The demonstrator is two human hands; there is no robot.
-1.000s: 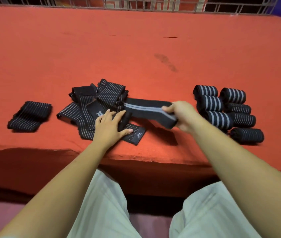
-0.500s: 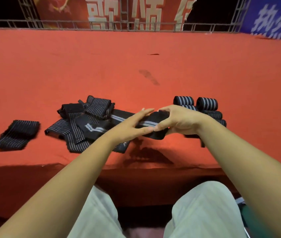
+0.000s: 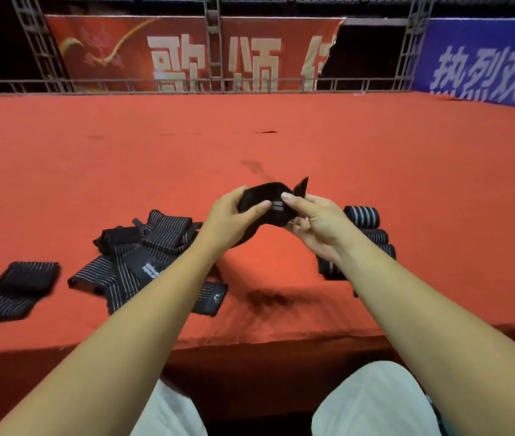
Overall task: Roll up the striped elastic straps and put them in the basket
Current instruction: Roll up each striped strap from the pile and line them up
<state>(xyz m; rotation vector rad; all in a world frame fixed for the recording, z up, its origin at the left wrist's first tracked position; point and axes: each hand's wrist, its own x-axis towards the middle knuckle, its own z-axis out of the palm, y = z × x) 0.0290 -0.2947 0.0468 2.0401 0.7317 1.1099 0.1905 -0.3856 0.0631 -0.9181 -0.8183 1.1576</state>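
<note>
Left hand [image 3: 228, 215] and right hand [image 3: 316, 221] each pinch one strap [image 3: 262, 196], held above the red surface [image 3: 281, 146] at centre; best rolled tight from one end, edges aligned, tension even

Rolled straps [image 3: 361, 213] half-hidden (forearm [image 3: 407, 294]), blue banner [image 3: 486, 64] cropped

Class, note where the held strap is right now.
Head view, centre: the strap is held above the carpet by left hand and right hand, between the loose pile and the rolls.
</note>
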